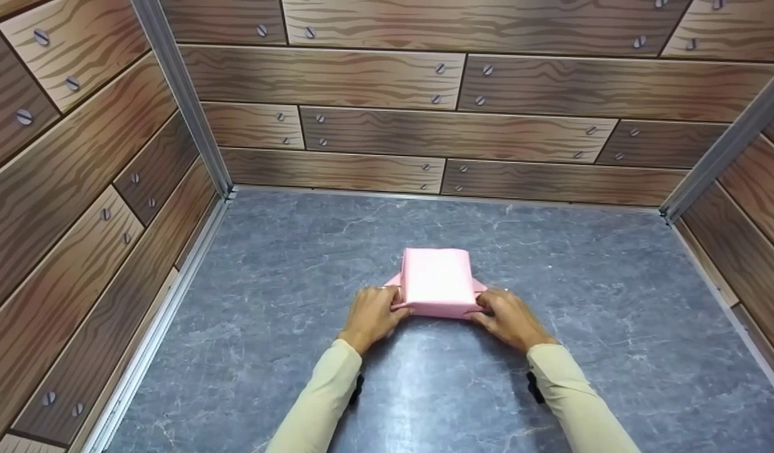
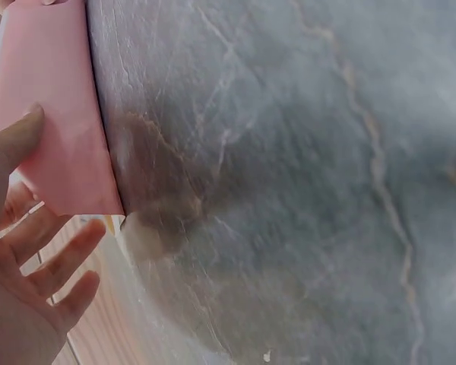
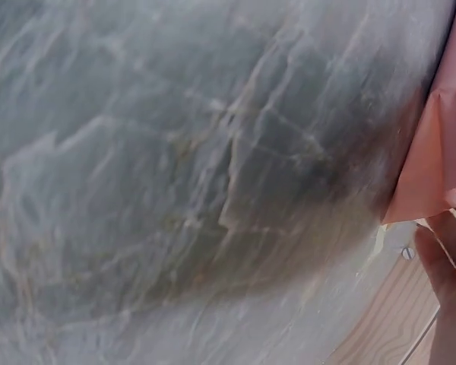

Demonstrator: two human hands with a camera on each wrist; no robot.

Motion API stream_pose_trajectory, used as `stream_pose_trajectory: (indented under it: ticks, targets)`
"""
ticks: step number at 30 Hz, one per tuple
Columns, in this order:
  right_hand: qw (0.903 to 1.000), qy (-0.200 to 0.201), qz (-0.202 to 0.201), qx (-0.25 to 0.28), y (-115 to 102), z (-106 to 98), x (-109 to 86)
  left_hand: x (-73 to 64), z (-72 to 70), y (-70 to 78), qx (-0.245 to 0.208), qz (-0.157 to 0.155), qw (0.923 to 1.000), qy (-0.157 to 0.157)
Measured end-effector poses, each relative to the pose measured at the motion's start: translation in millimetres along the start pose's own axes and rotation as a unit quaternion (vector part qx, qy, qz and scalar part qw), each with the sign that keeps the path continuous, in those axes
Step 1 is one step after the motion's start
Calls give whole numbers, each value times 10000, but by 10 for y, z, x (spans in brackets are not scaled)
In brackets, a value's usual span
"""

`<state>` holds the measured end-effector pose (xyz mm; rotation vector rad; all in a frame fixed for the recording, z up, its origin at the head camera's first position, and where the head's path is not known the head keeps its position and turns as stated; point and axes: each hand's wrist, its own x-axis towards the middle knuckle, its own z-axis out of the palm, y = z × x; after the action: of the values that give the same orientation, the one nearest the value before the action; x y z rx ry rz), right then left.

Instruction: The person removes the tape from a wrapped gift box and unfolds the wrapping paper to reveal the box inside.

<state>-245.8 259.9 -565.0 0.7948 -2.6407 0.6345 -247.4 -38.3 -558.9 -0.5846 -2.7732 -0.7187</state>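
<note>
Plank-patterned walls (image 1: 374, 129) are standing at nine, twelve and three o'clock; a grey surface (image 1: 299, 264) is gleaming toward six.

Plank walls (image 1: 374, 129) round a grey veined surface (image 1: 286, 251)
In the head view, screw heads (image 1: 440, 68) dot the walls; a metal post (image 1: 184, 94) slants down at upper left, another post (image 1: 730, 146) at upper right, and a pale strip (image 1: 149, 346) edges the surface at lower left.

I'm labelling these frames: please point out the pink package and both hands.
Pink package (image 1: 437, 275): head view, middle of its top face.
Left hand (image 1: 371, 314): head view, back of the hand.
Right hand (image 1: 512, 319): head view, back of the hand.
</note>
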Motion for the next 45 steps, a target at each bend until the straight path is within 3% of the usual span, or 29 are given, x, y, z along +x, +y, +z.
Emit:
stream_pose_trajectory:
  ticks: [6,11,19,27,33,36,45]
  targets:
    - [9993,-203,318,65,-30,-5,-6,-20,-1,15,-206,-343,9990,-220]
    - [9980,-379,483,119,-52,-6,-5,-26,-14,31,-728,-710,9940,-415]
    - [9933,-655,861,400,-111,-22,25,-14,-51,65,-1642,-1219,9758,-772]
    - [9790,-1157,1461,830,-155,-65,93,-16,-78,109,-2275,-1600,9553,-1006]
    - [9687,-1098,1800,1308,-154,-52,105,-18,-73,109,-2564,-1855,9430,-1032]
    - [9676,-1098,1818,1367,-151,-51,107,-17,-60,110,-2657,-1932,9392,-1001]
    - [9728,-1042,1568,1346,-125,-16,89,-43,-35,109,-2709,-1942,9389,-857]
